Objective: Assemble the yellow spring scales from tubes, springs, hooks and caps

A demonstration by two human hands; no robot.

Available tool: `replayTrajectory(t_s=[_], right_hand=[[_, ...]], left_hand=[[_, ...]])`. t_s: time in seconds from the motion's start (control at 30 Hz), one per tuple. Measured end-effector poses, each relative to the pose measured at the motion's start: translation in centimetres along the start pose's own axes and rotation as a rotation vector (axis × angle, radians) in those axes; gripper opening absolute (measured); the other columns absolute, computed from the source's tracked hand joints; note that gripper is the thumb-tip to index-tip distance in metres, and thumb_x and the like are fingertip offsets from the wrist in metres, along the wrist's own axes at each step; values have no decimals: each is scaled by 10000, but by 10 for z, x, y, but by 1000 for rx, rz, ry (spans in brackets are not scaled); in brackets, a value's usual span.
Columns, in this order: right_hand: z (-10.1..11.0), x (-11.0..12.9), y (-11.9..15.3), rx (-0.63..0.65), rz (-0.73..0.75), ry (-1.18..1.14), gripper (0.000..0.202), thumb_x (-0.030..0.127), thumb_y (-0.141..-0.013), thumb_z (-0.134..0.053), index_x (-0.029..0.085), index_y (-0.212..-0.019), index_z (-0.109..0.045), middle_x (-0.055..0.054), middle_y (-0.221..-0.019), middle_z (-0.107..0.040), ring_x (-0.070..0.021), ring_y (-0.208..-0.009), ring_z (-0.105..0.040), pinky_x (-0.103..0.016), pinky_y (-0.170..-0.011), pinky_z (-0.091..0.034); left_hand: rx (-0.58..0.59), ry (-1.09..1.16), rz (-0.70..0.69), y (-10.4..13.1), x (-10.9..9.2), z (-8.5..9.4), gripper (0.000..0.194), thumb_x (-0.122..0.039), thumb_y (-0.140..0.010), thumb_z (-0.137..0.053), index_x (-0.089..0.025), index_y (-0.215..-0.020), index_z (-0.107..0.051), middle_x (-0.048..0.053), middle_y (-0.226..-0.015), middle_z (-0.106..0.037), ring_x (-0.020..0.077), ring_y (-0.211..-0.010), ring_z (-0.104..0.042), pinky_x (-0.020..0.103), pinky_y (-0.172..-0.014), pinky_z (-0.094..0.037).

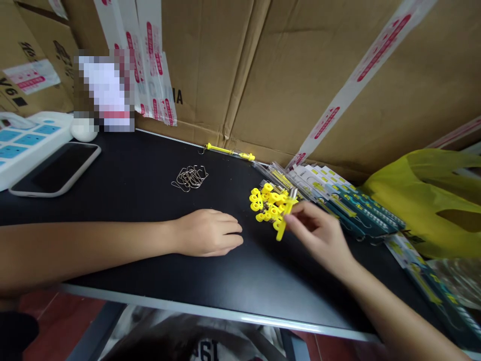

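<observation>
My right hand (323, 235) pinches a slim yellow plastic piece (284, 220) between thumb and fingers. It is tilted, with a shiny metal part at its upper end. Just behind it lies a heap of yellow plastic caps (266, 200) with small springs among them. My left hand (210, 233) rests palm down on the black table (240, 281), its fingers lying forward and nothing seen in them. Beyond it sits a small tangle of bent wire hooks (190, 178). One yellow rod-shaped tool with a hook (229, 151) lies along the table's back edge.
Packaged card sets (338, 195) are stacked at the right, beside a yellow plastic bag (424, 200). A phone (56, 168) and a white power strip (26, 143) lie at the left. Taped cardboard boxes (300, 65) stand behind the table.
</observation>
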State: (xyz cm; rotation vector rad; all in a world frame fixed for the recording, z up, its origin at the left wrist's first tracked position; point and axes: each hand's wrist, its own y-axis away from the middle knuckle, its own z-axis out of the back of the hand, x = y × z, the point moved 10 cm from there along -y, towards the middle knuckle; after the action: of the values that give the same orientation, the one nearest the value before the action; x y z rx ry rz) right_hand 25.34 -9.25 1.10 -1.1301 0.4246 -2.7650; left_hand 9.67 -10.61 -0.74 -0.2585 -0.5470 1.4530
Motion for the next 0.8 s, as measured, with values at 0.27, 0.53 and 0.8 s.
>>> replayTrajectory(t_s=[0.27,0.53,0.8], right_hand=[[61,-56,-34,-193,35,689,196,366,-808,-579,186,-790,-653,-22,-672,-619,-146,-577,-543,-244,-525,-375],[55,-82,-35,-121,-132,816,181,370,-787,-591,215,-814,-680,-24,-713,-666,-176,-603,-581,-244,-495,-347],[55,-93,-37,-91,-226,859,189,390,-775,-587,235,-822,-685,-30,-694,-673,-190,-587,-581,-247,-470,-317]], left_hand=[[-3,49,36,4,4,-5,252,-266,-927,-406,-189,-966,-643,23,-1050,-662,162,-990,-604,255,-778,-506],[7,46,37,3,3,-6,271,-263,-932,-387,-187,-961,-646,27,-1048,-664,160,-982,-608,250,-776,-510],[11,50,31,3,3,-6,277,-258,-932,-383,-184,-960,-649,31,-1044,-664,162,-977,-608,251,-778,-510]])
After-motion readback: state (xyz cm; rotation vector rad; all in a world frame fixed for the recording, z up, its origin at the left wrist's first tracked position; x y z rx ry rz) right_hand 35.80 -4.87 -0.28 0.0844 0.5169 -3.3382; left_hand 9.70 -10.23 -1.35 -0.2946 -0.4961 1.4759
